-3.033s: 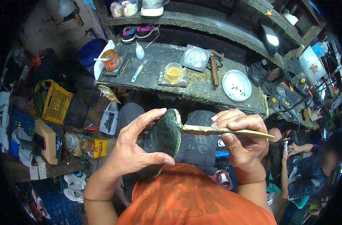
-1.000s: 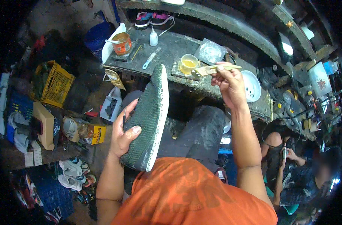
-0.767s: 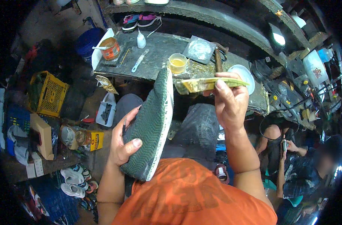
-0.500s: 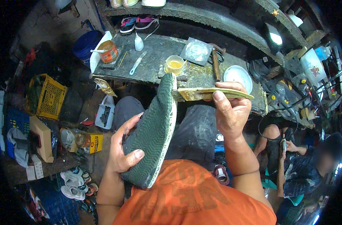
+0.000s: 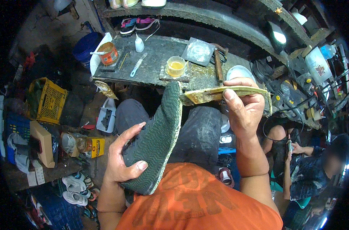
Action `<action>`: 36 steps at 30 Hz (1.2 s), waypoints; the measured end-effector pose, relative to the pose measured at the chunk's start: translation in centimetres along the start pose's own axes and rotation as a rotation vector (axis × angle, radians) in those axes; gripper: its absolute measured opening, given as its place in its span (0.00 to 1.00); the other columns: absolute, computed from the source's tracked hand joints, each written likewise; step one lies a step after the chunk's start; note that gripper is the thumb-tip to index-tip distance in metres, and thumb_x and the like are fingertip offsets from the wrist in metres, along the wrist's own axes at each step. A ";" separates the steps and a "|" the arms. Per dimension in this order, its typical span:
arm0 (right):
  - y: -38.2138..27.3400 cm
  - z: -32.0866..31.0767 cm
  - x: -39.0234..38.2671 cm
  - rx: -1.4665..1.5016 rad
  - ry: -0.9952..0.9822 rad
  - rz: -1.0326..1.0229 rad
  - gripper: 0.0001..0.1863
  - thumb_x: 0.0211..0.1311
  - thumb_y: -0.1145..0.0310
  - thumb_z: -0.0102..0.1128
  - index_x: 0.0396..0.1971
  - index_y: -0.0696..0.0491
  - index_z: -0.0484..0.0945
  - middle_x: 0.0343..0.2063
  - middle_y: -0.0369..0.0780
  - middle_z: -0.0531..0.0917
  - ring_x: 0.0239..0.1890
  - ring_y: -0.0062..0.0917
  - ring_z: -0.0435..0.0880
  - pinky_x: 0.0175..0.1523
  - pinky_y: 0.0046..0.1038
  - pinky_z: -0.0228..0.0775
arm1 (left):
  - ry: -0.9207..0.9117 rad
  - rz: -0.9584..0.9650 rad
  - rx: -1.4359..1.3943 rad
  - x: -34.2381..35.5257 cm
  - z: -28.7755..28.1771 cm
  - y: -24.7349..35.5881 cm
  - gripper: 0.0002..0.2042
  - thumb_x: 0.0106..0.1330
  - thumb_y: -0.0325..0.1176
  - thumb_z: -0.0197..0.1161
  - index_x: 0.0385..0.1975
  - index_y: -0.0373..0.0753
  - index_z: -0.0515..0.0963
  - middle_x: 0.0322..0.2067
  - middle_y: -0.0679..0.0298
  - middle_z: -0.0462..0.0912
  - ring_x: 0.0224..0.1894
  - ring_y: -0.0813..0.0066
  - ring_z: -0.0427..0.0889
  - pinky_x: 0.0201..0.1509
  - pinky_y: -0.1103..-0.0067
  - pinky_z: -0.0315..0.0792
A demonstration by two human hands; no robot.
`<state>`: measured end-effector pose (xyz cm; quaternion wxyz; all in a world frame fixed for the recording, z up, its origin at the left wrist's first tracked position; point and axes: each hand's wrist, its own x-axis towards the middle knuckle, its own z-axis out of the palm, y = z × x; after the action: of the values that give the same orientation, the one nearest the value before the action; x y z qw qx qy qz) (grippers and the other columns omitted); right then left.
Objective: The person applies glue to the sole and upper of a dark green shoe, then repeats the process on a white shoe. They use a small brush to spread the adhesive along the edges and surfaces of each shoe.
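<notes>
The left hand wraps spread thumb and fingers around the green knit sneaker, apparently so its pale edge faces clear of them. Opposite, the right hand pinches a flat-handled brush, bristles at that edge.

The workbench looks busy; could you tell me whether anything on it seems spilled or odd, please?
Possibly: yellowish smears mark the workbench between the cup of yellow liquid and the hammer, resembling spillage because they stand out against dark wood-like grime.
</notes>
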<state>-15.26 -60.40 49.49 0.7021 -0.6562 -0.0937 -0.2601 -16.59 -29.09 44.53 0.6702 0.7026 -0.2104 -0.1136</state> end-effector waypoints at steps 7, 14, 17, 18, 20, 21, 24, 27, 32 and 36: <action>-0.7 -0.2 -1.2 -0.070 -0.022 0.003 0.12 0.61 0.74 0.71 0.42 0.60 0.82 0.37 0.36 0.84 0.36 0.16 0.80 0.43 0.19 0.72 | 0.040 -0.027 -0.134 -0.2 0.8 -0.3 0.42 0.47 0.44 0.72 0.64 0.27 0.70 0.62 0.47 0.75 0.64 0.60 0.75 0.71 0.68 0.62; -0.7 -0.2 -2.1 -0.119 -0.044 -0.034 0.11 0.59 0.75 0.72 0.41 0.60 0.83 0.35 0.38 0.84 0.36 0.18 0.81 0.42 0.21 0.73 | 0.029 -0.018 -0.110 -0.1 0.4 -0.7 0.44 0.48 0.45 0.72 0.65 0.26 0.68 0.64 0.46 0.73 0.66 0.58 0.73 0.73 0.65 0.60; -0.6 -0.4 -2.2 -0.118 -0.078 -0.066 0.11 0.58 0.75 0.72 0.40 0.59 0.84 0.35 0.40 0.84 0.37 0.20 0.82 0.42 0.21 0.73 | 0.018 -0.059 -0.139 -0.1 0.4 -0.6 0.44 0.48 0.45 0.72 0.65 0.26 0.67 0.64 0.46 0.72 0.66 0.58 0.72 0.73 0.65 0.60; -0.6 -0.4 -2.2 -0.126 -0.092 -0.072 0.11 0.58 0.75 0.71 0.40 0.59 0.84 0.36 0.40 0.85 0.37 0.21 0.82 0.42 0.21 0.73 | 0.024 -0.054 -0.147 0.0 0.5 -0.6 0.44 0.48 0.45 0.72 0.65 0.26 0.67 0.64 0.46 0.72 0.66 0.58 0.72 0.73 0.65 0.60; -0.5 -0.4 -2.3 -0.145 -0.097 -0.140 0.10 0.56 0.77 0.72 0.39 0.59 0.84 0.35 0.41 0.86 0.36 0.25 0.83 0.44 0.25 0.73 | 0.036 -0.044 -0.164 0.1 0.7 -0.4 0.44 0.48 0.45 0.72 0.66 0.26 0.67 0.64 0.45 0.72 0.66 0.58 0.73 0.73 0.65 0.60; -0.5 -0.4 -2.3 -0.147 -0.105 -0.157 0.11 0.56 0.77 0.72 0.39 0.59 0.84 0.35 0.41 0.86 0.36 0.26 0.83 0.44 0.27 0.73 | 0.045 -0.047 -0.178 0.1 0.8 -0.4 0.44 0.48 0.44 0.72 0.65 0.26 0.67 0.64 0.45 0.72 0.66 0.58 0.73 0.73 0.66 0.60; -0.5 -0.3 -2.4 -0.155 -0.130 -0.190 0.11 0.54 0.78 0.73 0.38 0.60 0.84 0.33 0.42 0.87 0.36 0.29 0.84 0.45 0.31 0.73 | 0.069 -0.052 -0.201 0.1 1.1 -0.1 0.44 0.48 0.44 0.71 0.65 0.26 0.67 0.64 0.45 0.73 0.65 0.58 0.73 0.72 0.66 0.61; -0.5 -0.2 -2.5 -0.165 -0.156 -0.229 0.11 0.53 0.79 0.72 0.38 0.60 0.84 0.34 0.42 0.87 0.35 0.29 0.84 0.44 0.31 0.72 | 0.073 -0.047 -0.189 0.3 1.0 0.0 0.44 0.48 0.44 0.71 0.65 0.25 0.67 0.64 0.45 0.73 0.65 0.59 0.74 0.71 0.67 0.62; -0.4 -0.3 -2.6 -0.235 -0.226 -0.316 0.13 0.52 0.80 0.72 0.40 0.59 0.84 0.34 0.41 0.88 0.34 0.27 0.86 0.44 0.32 0.69 | 0.078 -0.048 -0.170 0.4 1.0 0.1 0.45 0.49 0.45 0.71 0.66 0.24 0.66 0.63 0.46 0.73 0.64 0.59 0.75 0.71 0.68 0.63; -0.6 -0.3 -2.7 -0.252 -0.256 -0.326 0.14 0.52 0.79 0.73 0.40 0.58 0.84 0.33 0.40 0.88 0.34 0.27 0.87 0.44 0.32 0.68 | 0.105 -0.057 -0.218 0.5 1.2 0.1 0.45 0.50 0.46 0.71 0.66 0.24 0.66 0.63 0.46 0.73 0.64 0.60 0.74 0.71 0.67 0.63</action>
<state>-17.88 -60.00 48.68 0.5456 -0.7426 -0.2535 -0.2942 -16.69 -30.42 44.55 0.7490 0.6364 -0.1414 -0.1181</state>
